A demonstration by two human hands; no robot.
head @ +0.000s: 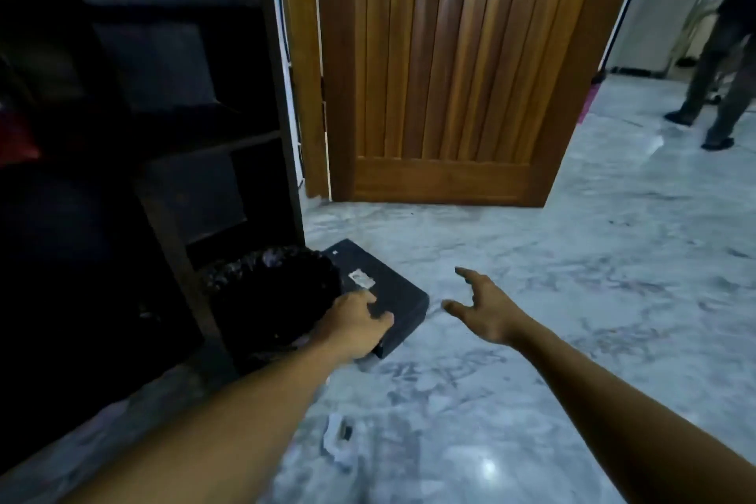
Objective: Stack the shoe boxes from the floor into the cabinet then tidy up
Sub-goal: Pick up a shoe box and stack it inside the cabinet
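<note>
A dark shoe box point(382, 284) with a small white label lies flat on the marble floor beside the cabinet's foot. My left hand point(355, 321) lies on its near end, thumb on the lid and fingers wrapped over the near left edge. My right hand point(480, 307) hovers just right of the box with fingers spread, touching nothing. The dark cabinet point(172, 102) fills the left side, its shelves open and dim.
A black bin lined with a glossy bag point(270, 291) stands against the cabinet, touching the box's left side. A wooden door point(446, 65) stands behind. A person's legs point(720, 86) are at the far right. A small white scrap point(337, 434) lies on the floor near me.
</note>
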